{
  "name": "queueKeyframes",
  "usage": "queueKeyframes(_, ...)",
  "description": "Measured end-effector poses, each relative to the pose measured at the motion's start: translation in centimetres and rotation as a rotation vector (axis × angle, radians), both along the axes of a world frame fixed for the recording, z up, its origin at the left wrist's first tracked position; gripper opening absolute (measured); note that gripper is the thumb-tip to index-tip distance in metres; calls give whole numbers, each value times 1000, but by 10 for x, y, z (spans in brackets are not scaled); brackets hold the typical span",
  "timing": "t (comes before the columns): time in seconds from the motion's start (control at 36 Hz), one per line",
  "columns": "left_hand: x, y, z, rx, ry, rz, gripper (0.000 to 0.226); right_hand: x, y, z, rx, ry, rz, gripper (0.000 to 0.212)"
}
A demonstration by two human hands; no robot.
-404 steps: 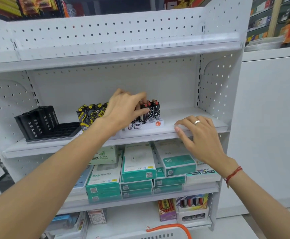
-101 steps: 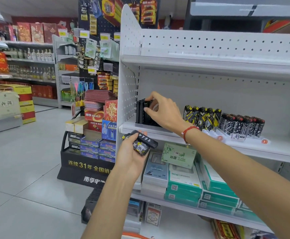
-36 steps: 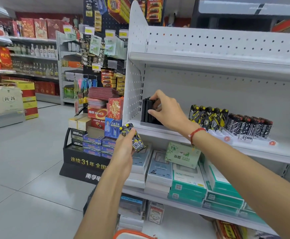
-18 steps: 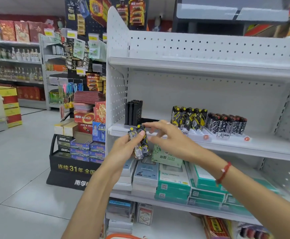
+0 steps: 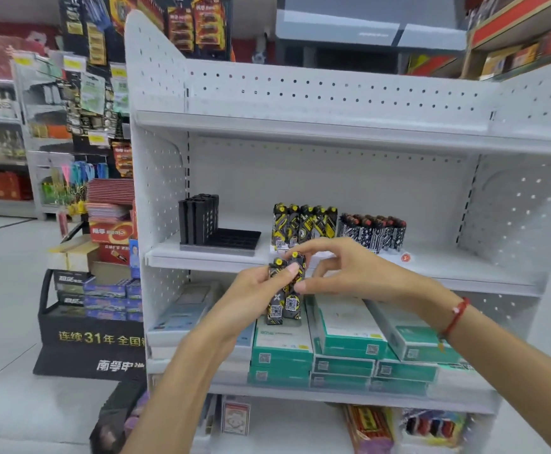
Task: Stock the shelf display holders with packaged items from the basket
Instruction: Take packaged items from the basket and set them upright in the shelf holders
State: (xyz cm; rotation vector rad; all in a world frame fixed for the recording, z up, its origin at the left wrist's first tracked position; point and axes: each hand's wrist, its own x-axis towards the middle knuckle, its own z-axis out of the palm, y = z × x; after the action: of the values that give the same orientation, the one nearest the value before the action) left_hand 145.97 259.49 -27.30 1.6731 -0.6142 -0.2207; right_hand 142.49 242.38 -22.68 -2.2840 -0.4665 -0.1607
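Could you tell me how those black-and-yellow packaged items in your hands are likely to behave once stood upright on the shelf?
The black-and-yellow packaged items are tall and narrow, so they probably tip easily when nudged. They keep their shape in the left hand, so they seem stiff. The right hand lifts one with fingertips, suggesting little weight.

Holder [image 5: 216, 229] on shelf [image 5: 208, 257] left; lighter rows [image 5: 305, 224] to its right; boxes [image 5: 343, 335] on shelf below
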Motion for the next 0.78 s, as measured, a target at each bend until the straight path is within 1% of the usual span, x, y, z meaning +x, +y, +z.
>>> queueKeyframes(0.06, 0, -4, 0, -8, -4, 5, 28, -2, -3, 2, 47, -12, -3, 38)
queueKeyframes(0.11, 1, -7, 0, -51, 15, 34, 30, -1, -5, 2, 102, -70, -35, 33)
queueKeyframes(0.17, 1, -6, 3, -121, 46, 100, 33, 3, -9, 4, 165, -178, -119, 28)
queueKeyframes(0.22, 5, -2, 4, -177, 19, 190, 36, 10, -17, 9, 264, -278, -184, 27)
queueKeyframes(0.25, 6, 0, 4, -209, -1, 239, 36, 15, -21, 13, 282, -334, -202, 27)
queueKeyframes(0.28, 7, 1, 5, -236, -14, 289, 37, 20, -24, 17, 250, -397, -222, 28)
queueKeyframes(0.33, 10, 5, 6, -258, -11, 378, 36, 32, -27, 26, 98, -493, -266, 27)
queueKeyframes(0.39, 13, 9, 5, -285, 22, 432, 36, 43, -26, 31, -65, -539, -290, 27)
queueKeyframes(0.44, 17, 11, 5, -326, 62, 456, 36, 54, -25, 33, -154, -542, -274, 25)
queueKeyframes(0.56, 22, 14, 11, -402, 183, 500, 35, 70, -22, 35, -215, -461, -226, 22)
queueKeyframes(0.67, 22, 18, 14, -470, 268, 467, 28, 74, -21, 38, -221, -425, -172, 17)
queueKeyframes(0.72, 23, 19, 13, -486, 276, 461, 23, 75, -21, 39, -233, -440, -195, 13)
queueKeyframes(0.78, 23, 19, 12, -499, 264, 451, 19, 76, -20, 38, -293, -501, -245, 14)
